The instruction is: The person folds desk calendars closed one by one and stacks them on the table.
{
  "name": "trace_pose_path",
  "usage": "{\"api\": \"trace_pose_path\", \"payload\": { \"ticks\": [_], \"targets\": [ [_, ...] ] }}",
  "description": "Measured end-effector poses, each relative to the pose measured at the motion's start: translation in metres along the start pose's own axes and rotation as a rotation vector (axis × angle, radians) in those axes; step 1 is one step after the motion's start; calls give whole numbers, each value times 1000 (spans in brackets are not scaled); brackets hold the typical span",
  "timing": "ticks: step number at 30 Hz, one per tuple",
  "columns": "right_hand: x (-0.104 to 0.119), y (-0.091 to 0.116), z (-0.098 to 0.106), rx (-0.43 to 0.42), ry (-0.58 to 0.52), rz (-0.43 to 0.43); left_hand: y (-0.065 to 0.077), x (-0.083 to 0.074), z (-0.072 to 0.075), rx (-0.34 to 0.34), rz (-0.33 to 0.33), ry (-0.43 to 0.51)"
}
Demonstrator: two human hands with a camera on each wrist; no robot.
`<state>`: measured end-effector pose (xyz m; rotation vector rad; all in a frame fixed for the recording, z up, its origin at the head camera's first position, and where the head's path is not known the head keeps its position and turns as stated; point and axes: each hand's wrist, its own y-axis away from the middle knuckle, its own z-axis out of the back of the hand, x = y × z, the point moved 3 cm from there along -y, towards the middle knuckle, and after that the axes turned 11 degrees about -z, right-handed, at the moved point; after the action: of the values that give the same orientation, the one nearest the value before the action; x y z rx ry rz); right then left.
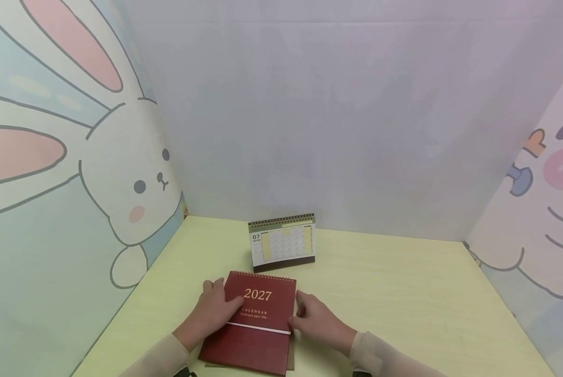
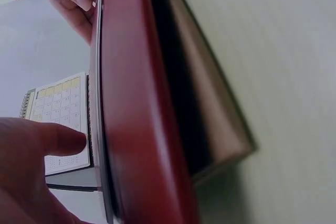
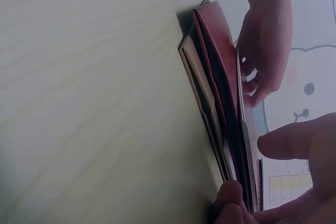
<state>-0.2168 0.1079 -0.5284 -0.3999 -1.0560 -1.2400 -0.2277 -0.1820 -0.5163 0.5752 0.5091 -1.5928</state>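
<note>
A dark red desk calendar (image 1: 262, 293) with gold "2027" lettering and a spiral along its far edge lies flat near the front of the table. My left hand (image 1: 211, 310) grips its left edge, thumb across the cover. At the right edge my right hand (image 1: 323, 323) holds it, thumb near the cover's side and fingers along the edge. Beneath it, a brown-backed calendar (image 3: 195, 72) shows as a lower layer in the right wrist view. The near flap of the red calendar (image 2: 131, 93) bulges up slightly in the left wrist view.
An open desk calendar (image 1: 283, 243) showing a "07" page stands upright just beyond the red one. The pale yellow table (image 1: 404, 293) is bordered by a grey back wall (image 1: 328, 115) and side panels with a cartoon rabbit (image 1: 116, 173) and a pig (image 1: 536, 209).
</note>
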Motion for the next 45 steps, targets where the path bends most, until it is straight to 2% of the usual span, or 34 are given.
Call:
{"api": "trace_pose_path", "payload": {
  "ticks": [4, 8, 14, 17, 23, 28, 35, 45],
  "targets": [
    [-4, -4, 9, -73, 3, -45, -5, -1, 6, -13, -10, -47],
    [-9, -8, 17, -162, -30, -76, -13, -2, 13, -38, -32, -46],
    [-11, -13, 29, -284, -77, -84, -25, -2, 20, -55, -64, 57],
    [-10, -14, 35, -315, -84, -70, -33, 0, 21, -54, -67, 131],
    [-8, -15, 45, -318, -80, -42, -45, 0, 24, -35, -106, 252],
    [-9, -19, 54, -310, -100, -55, -51, -5, 28, -6, -120, 301],
    [-12, -30, 70, -310, -139, -63, -60, -9, 28, 22, -127, 331],
    [-12, -48, 81, -215, -184, -63, -73, -16, 27, 59, -137, 359]
  ]
}}
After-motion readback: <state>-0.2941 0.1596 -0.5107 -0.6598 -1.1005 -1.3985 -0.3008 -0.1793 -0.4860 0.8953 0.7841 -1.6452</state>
